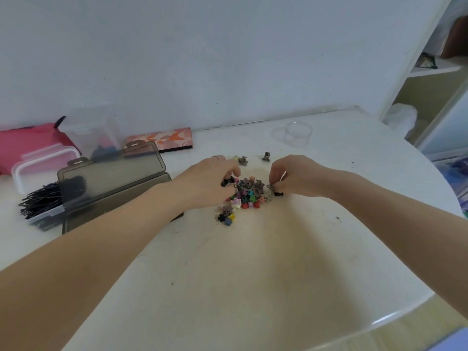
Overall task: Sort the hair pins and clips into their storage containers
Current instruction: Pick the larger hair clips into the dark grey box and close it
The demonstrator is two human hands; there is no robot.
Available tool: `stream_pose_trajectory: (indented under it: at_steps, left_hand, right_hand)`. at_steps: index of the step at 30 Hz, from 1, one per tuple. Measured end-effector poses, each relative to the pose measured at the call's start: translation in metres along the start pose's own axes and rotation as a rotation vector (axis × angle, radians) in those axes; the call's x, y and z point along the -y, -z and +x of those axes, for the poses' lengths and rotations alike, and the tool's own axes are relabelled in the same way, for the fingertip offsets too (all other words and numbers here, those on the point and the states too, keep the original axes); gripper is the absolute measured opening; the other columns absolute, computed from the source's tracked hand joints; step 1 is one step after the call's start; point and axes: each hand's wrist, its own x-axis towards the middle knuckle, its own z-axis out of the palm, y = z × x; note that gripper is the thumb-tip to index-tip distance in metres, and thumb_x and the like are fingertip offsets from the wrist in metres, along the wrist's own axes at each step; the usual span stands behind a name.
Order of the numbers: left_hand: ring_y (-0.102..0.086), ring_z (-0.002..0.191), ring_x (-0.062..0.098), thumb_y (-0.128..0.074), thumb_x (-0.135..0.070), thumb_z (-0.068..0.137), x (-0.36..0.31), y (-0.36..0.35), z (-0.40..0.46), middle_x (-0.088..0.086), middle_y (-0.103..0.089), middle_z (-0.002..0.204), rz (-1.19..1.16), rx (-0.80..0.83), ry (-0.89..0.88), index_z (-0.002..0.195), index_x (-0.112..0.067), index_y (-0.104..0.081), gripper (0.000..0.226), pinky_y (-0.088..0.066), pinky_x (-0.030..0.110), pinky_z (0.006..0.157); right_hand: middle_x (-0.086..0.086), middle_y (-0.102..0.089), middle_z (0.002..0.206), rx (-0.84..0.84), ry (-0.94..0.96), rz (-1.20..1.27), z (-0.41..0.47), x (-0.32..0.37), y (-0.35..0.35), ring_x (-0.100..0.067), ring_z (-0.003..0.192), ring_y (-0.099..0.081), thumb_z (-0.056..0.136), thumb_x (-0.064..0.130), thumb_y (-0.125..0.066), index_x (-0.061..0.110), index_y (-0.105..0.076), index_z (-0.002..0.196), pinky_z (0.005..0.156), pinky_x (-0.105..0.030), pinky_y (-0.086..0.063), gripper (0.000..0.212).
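1. Hard to read: left fingertips are buried in the clip pile (247, 195); a dark clip (225, 183) sits under them, looks pinched, not certain. The right hand's fingers hide most of what they hold.
2. Smoky case (111, 181) lid stands open left of the left hand and blocks part of the black pins (41, 201) heaped in a clear tray beyond it. Left forearm covers the case's near corner.
3. Two stray clips (243, 160) (266, 156) lie just past the hands. Clear round tub (297, 133) is farther out, beyond the right hand, faint.
4. Table (253, 274) edge is cut off at bottom right.
5. Left hand (210, 181): palm down, fingers curled into the pile's left side.
6. Right hand (296, 177): fingers curled, pinching a grey clip (271, 189) at the pile's right edge.
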Motion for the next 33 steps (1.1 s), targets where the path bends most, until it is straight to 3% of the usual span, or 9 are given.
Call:
stream_pose_trajectory:
  at_steps: [4,8,12,20,24,26,28,31,33]
  left_hand:
    - [-0.055,0.097,0.01,-0.051,-0.029,0.096,-0.015,-0.005,0.01,-0.009,-0.054,0.111,-0.051,0.03,-0.038,0.12,-0.034,-0.061,0.027,-0.046,0.031,0.087]
    - [-0.054,0.084,0.007,-0.057,-0.034,0.093,-0.024,-0.012,0.02,-0.008,-0.057,0.1,-0.022,0.017,-0.025,0.096,-0.027,-0.067,0.013,-0.043,0.026,0.07]
    - [-0.053,0.085,0.011,-0.061,-0.041,0.089,-0.03,-0.018,0.026,-0.008,-0.054,0.096,0.016,-0.001,0.007,0.095,-0.026,-0.067,0.017,-0.041,0.027,0.069]
    - [-0.06,0.088,0.014,-0.063,-0.026,0.087,-0.037,-0.013,0.031,-0.01,-0.058,0.094,-0.057,0.084,0.075,0.09,-0.027,-0.064,0.004,-0.043,0.024,0.067]
    - [-0.056,0.071,0.005,-0.059,-0.023,0.091,-0.036,-0.007,0.029,-0.007,-0.06,0.1,-0.143,0.096,0.077,0.092,-0.019,-0.063,0.006,-0.039,0.013,0.053]
    - [-0.058,0.074,0.007,-0.058,-0.025,0.092,-0.033,-0.001,0.026,-0.005,-0.062,0.1,-0.213,0.08,0.099,0.095,-0.017,-0.062,0.009,-0.046,0.019,0.057]
    - [-0.064,0.085,0.015,-0.059,-0.026,0.092,-0.027,0.007,0.024,-0.001,-0.066,0.1,-0.298,0.046,0.15,0.095,-0.018,-0.06,0.009,-0.054,0.026,0.066]
    - [-0.07,0.074,0.009,-0.054,-0.015,0.095,-0.022,0.015,0.02,0.002,-0.073,0.092,-0.564,-0.02,0.3,0.097,-0.011,-0.056,0.004,-0.046,0.012,0.045]
    - [-0.073,0.072,0.015,-0.047,-0.006,0.093,-0.018,0.018,0.02,0.008,-0.073,0.088,-0.799,-0.075,0.39,0.1,-0.009,-0.054,0.01,-0.058,0.022,0.058]
  right_hand:
    - [0.0,-0.073,0.087,-0.028,-0.047,0.16,0.0,-0.001,0.004,-0.018,0.082,-0.068,0.08,0.016,-0.074,0.014,-0.069,0.085,0.075,-0.036,-0.057,0.007]
    - [-0.014,-0.073,0.095,0.017,-0.133,0.712,-0.007,-0.001,0.007,-0.021,0.079,-0.068,0.088,0.005,-0.063,0.005,-0.066,0.105,0.079,-0.035,-0.057,0.017]
    - [-0.019,-0.072,0.107,0.125,-0.154,1.019,-0.013,0.0,0.009,-0.024,0.088,-0.07,0.094,0.002,-0.052,0.005,-0.065,0.118,0.079,-0.032,-0.055,0.027]
    - [-0.022,-0.063,0.099,0.166,-0.259,1.502,-0.016,0.008,0.011,-0.032,0.089,-0.067,0.089,0.0,-0.055,-0.001,-0.06,0.106,0.083,-0.036,-0.058,0.018]
    - [-0.006,-0.053,0.071,0.07,-0.307,1.282,-0.006,0.013,0.007,-0.02,0.063,-0.052,0.088,0.013,-0.062,0.007,-0.058,0.087,0.058,-0.028,-0.047,0.008]
    - [-0.004,-0.044,0.064,-0.023,-0.303,1.057,0.001,0.013,0.002,-0.017,0.058,-0.044,0.09,0.013,-0.062,0.009,-0.056,0.086,0.052,-0.026,-0.038,0.008]
    - [-0.004,-0.046,0.065,-0.09,-0.254,0.813,0.006,0.014,-0.003,-0.017,0.057,-0.043,0.09,0.012,-0.062,0.008,-0.058,0.089,0.05,-0.025,-0.036,0.006]
    - [0.001,-0.062,0.079,-0.124,-0.117,0.343,0.008,0.014,-0.008,-0.016,0.065,-0.056,0.087,0.021,-0.064,0.017,-0.063,0.098,0.055,-0.024,-0.042,0.012]
    - [0.005,-0.062,0.093,-0.091,-0.03,0.111,0.006,0.015,-0.01,-0.016,0.079,-0.063,0.085,0.027,-0.067,0.025,-0.063,0.104,0.063,-0.028,-0.05,0.02]
